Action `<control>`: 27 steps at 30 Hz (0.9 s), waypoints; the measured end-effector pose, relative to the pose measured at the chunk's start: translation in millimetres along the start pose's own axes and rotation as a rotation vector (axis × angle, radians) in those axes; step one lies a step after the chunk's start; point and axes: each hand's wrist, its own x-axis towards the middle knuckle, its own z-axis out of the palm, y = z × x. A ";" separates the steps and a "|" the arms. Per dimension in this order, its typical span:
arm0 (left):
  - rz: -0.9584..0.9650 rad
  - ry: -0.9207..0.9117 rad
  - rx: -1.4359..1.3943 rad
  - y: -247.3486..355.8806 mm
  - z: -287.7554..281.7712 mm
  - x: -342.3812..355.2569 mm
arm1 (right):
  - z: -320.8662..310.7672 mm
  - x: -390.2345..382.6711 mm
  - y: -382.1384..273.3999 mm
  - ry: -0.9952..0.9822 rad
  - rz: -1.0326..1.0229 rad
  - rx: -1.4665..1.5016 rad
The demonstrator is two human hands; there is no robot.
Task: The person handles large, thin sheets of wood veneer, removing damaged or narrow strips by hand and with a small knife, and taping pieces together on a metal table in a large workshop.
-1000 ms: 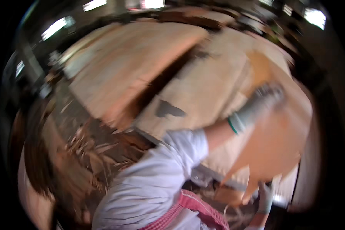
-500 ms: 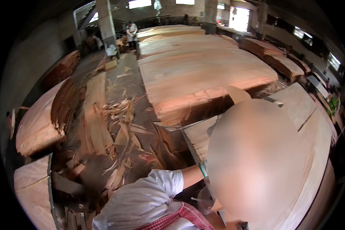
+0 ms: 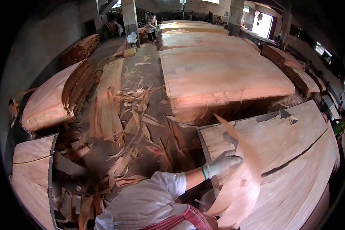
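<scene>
The gloved left hand [image 3: 223, 162], fingers closed on a veneer sheet [image 3: 246, 188], has lifted it, baring split veneer beneath [image 3: 295, 182]; right hand hidden.

Pinkish-tan sheet [image 3: 246, 183], white glove [image 3: 223, 162], green cuff [image 3: 204, 173], red checked strap [image 3: 195, 217]

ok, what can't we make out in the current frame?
- Right hand: out of sight in the head view, behind the curved veneer sheet or below the lower edge; grip unknown.
- Left hand: head view; any fingers behind the sheet are hidden by it.
- Sheet's near end: cut off by the head view's lower edge.
- Distant co-worker: too small in the head view to read finger detail.
</scene>
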 end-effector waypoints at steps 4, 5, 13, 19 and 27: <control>0.046 0.034 0.008 -5.6 -11.3 -2.1 | 11.8 -0.4 -6.6 -0.021 0.021 -0.012; 0.111 0.026 0.082 -6.4 -14.6 0.8 | 8.8 -3.2 -4.9 -0.021 0.019 -0.010; -0.045 0.079 -0.084 13.6 -21.4 -11.9 | 11.1 -15.9 -3.4 -0.023 0.038 -0.054; -0.095 0.051 0.106 15.9 -22.8 -23.5 | 50.6 1.5 -8.1 -0.120 0.026 -0.029; 0.054 0.058 0.101 17.4 -13.8 -13.5 | 75.6 6.1 -17.5 -0.207 0.028 -0.010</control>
